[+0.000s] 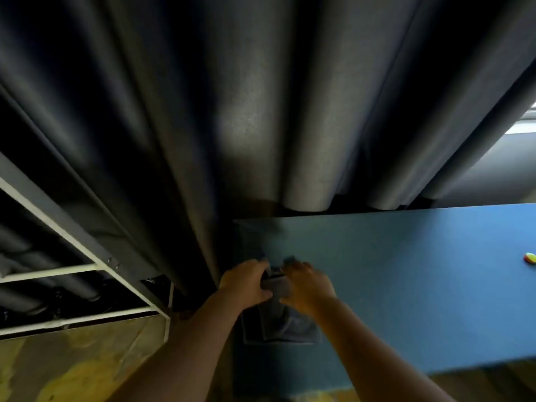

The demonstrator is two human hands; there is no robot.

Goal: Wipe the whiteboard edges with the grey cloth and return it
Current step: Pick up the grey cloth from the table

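The grey cloth [285, 324] hangs bunched between both hands at the near left corner of a blue table [406, 280]. My left hand [248, 284] grips its upper left part. My right hand [309, 285] pinches its upper right part, fingers curled. The cloth's lower folds drape down over the table's corner. No whiteboard is in view. The picture is blurred by motion.
Dark grey curtains [261, 111] hang in deep folds behind the table. A white metal frame [87, 256] runs along the left, over a yellowish floor [72, 369]. A small multicoloured object [530, 258] lies at the table's right edge.
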